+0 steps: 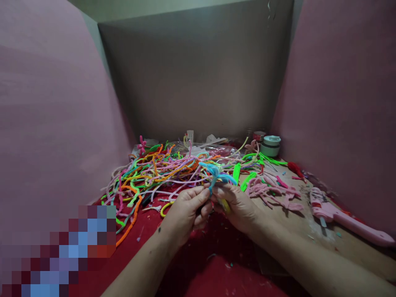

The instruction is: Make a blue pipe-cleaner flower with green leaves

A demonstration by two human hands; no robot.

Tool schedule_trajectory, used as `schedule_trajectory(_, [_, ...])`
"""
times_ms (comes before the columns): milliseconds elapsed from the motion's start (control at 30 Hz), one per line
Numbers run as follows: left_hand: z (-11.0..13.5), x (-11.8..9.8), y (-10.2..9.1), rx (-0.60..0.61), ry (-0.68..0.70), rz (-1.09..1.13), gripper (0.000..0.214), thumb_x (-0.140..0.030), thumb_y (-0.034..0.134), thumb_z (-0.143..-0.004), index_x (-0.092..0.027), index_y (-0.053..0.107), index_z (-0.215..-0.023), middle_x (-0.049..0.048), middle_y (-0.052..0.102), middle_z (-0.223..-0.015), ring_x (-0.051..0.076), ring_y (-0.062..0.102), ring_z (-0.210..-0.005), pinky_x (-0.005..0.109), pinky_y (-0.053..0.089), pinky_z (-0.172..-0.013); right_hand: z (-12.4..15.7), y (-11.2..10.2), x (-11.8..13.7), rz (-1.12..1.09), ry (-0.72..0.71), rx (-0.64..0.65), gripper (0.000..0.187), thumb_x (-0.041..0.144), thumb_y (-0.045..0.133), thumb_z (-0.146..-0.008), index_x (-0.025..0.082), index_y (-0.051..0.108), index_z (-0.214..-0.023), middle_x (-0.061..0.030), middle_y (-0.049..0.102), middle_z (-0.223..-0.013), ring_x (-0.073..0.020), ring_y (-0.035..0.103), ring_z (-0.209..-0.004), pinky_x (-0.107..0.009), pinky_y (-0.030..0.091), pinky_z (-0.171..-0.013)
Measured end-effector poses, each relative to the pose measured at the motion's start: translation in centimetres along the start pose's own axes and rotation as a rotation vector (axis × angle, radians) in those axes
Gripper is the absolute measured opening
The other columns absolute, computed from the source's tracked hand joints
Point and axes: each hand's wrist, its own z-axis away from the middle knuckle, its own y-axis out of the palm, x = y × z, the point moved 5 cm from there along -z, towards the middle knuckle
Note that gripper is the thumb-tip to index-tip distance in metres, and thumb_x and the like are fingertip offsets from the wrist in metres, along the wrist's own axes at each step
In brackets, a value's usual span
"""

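Both my hands meet in the middle of the view over a red cloth (216,268). My left hand (185,212) is closed, its fingers pinching the lower end of a light blue pipe cleaner shape (216,174). My right hand (236,204) is closed on the same blue shape from the right, and a yellow piece (225,205) shows between its fingers. The blue loops stick up above both hands. Behind them lies a tangle of coloured pipe cleaners (154,171).
A pink glue gun (340,216) lies at the right on the brown tabletop (297,225). Pink pipe cleaner pieces (272,192) and green ones (247,179) lie right of my hands. Small round containers (270,145) stand at the back. Pink walls close in on both sides.
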Motion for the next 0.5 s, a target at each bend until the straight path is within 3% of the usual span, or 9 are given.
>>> schedule_trajectory(200, [-0.1,-0.8,-0.2,-0.195,0.15,-0.456,0.028,-0.041,0.049,-0.082,-0.016,0.048,-0.069,-0.0053,0.048,-0.053,0.004,0.038,-0.036,0.017,0.024,-0.035,0.2,0.3,0.4,0.03,-0.044,-0.034,0.009,0.026,0.066,-0.069,0.017,0.063,-0.072,0.0024,0.055,-0.059,-0.0085,0.045,-0.05,-0.02,0.033,-0.047])
schedule_trajectory(500, [0.4,-1.0,-0.4,-0.341,0.406,-0.733,0.028,-0.035,0.049,-0.083,-0.017,0.048,-0.062,-0.0052,0.042,-0.051,0.007,0.037,-0.046,0.019,0.03,-0.046,0.9,1.2,0.7,-0.049,-0.093,-0.089,0.009,0.024,0.068,-0.068,0.019,0.066,-0.076,0.0018,0.058,-0.065,-0.0104,0.051,-0.061,-0.022,0.041,-0.058])
